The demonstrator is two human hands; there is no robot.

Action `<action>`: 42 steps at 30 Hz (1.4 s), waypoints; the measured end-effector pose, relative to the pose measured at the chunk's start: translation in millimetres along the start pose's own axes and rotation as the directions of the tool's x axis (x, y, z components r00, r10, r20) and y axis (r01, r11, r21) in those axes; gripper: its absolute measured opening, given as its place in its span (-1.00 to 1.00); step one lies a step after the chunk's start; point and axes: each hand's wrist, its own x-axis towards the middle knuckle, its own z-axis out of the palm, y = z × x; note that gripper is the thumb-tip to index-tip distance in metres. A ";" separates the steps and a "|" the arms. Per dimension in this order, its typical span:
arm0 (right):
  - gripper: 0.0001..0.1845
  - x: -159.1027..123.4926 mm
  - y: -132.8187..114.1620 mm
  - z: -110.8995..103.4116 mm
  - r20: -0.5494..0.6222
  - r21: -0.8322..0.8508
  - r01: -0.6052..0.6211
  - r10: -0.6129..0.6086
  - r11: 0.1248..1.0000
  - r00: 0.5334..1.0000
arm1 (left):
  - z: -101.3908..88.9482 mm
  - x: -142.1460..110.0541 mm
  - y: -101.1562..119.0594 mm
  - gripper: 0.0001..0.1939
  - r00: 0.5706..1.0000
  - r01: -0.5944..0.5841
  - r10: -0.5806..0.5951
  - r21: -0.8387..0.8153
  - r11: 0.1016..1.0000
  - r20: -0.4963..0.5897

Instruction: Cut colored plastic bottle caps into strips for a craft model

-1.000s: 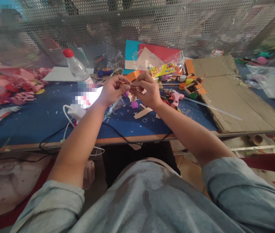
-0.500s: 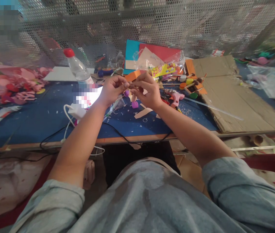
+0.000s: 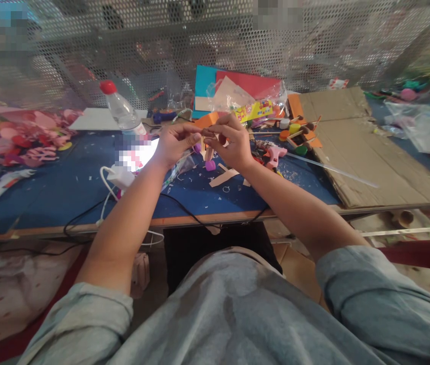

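My left hand [image 3: 177, 143] and my right hand [image 3: 233, 142] meet above the middle of the blue table, fingertips almost touching. Both are closed in a pinch around a small brownish piece [image 3: 207, 133], mostly covered by the fingers, so its kind is unclear. Just below them stands a little wooden construction [image 3: 209, 153] with purple round parts [image 3: 210, 165] at its foot. Flat tan strips [image 3: 224, 178] lie in front of it. An orange block [image 3: 205, 120] shows right behind my fingers.
A bottle with a red cap [image 3: 123, 111] stands left of a lit screen [image 3: 142, 154] and a white plug [image 3: 120, 176]. Right are a pink glue gun [image 3: 275, 153], small paint pots [image 3: 284, 135] and a cardboard sheet [image 3: 374, 152]. Pink cut-outs [image 3: 25, 139] pile up at far left.
Both hands stay together at the same spot, with only slight finger movement around the small piece. The camera view has shifted a little.
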 end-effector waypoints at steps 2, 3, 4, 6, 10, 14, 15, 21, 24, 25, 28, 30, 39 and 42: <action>-0.43 -0.3 -1.1 0.0 0.009 -0.006 0.003 -0.003 1.000 1.000 | -0.7 -0.2 -1.3 -0.46 1.000 0.005 -0.005 0.003 1.000 -0.009; -0.42 -0.5 -1.7 0.1 0.016 -0.010 0.008 -0.008 1.000 1.000 | -1.4 -0.1 -2.1 -0.46 1.000 0.003 -0.003 0.007 1.000 -0.011; -0.42 -0.8 -2.0 0.3 0.022 -0.011 0.016 -0.015 1.000 1.000 | -2.1 0.0 -2.9 -0.46 1.000 -0.001 0.001 0.009 1.000 -0.010; -0.44 -1.1 -2.0 1.0 0.023 0.009 0.038 -0.038 0.999 0.999 | -3.5 0.3 -4.2 -0.44 1.000 -0.019 0.019 0.021 1.000 0.001; -0.56 -0.9 -0.2 1.6 0.003 0.082 0.068 -0.068 0.994 0.998 | -4.1 -0.2 -4.8 -0.45 0.998 -0.060 0.058 0.060 0.996 0.034; -0.59 0.6 1.0 0.4 0.001 0.099 0.061 -0.061 0.993 0.998 | -2.2 -1.6 -4.7 -0.47 0.996 -0.066 0.062 0.086 0.994 0.057; -0.57 1.0 1.1 0.2 -0.007 0.106 0.062 -0.062 0.992 0.998 | -1.8 -1.8 -4.6 -0.47 0.996 -0.067 0.062 0.089 0.994 0.057; -0.43 1.9 -0.9 0.5 -0.022 0.128 0.018 -0.015 0.992 1.000 | -0.6 -3.9 -0.3 -0.47 0.997 -0.037 0.032 0.072 0.997 0.068; -0.37 1.3 -2.1 0.3 -0.033 0.108 -0.025 0.029 0.994 0.999 | 0.1 -5.3 3.0 -0.47 0.997 -0.028 0.022 0.078 0.997 0.080; -0.36 1.1 -2.2 0.1 -0.040 0.095 -0.034 0.038 0.995 0.998 | 0.5 -5.5 3.8 -0.46 0.996 -0.035 0.028 0.082 0.996 0.081; -0.37 0.7 -1.7 -0.6 -0.028 0.074 -0.019 0.021 0.997 0.999 | 1.8 -4.9 6.3 -0.46 0.995 -0.067 0.059 0.091 0.994 0.080; -0.44 0.7 -1.2 -0.9 -0.005 0.083 0.032 -0.031 0.996 0.999 | 2.9 -4.4 8.1 -0.48 0.992 -0.091 0.081 0.099 0.991 0.096; -0.56 0.3 2.6 0.7 -0.023 0.069 0.080 -0.078 0.994 0.997 | 4.8 -5.1 9.2 -0.38 0.998 0.029 -0.032 0.056 0.998 0.058; -0.54 0.6 3.0 1.6 -0.027 0.068 0.100 -0.099 0.993 0.995 | 6.0 -5.8 11.2 -0.38 0.993 0.034 -0.042 0.081 0.996 0.107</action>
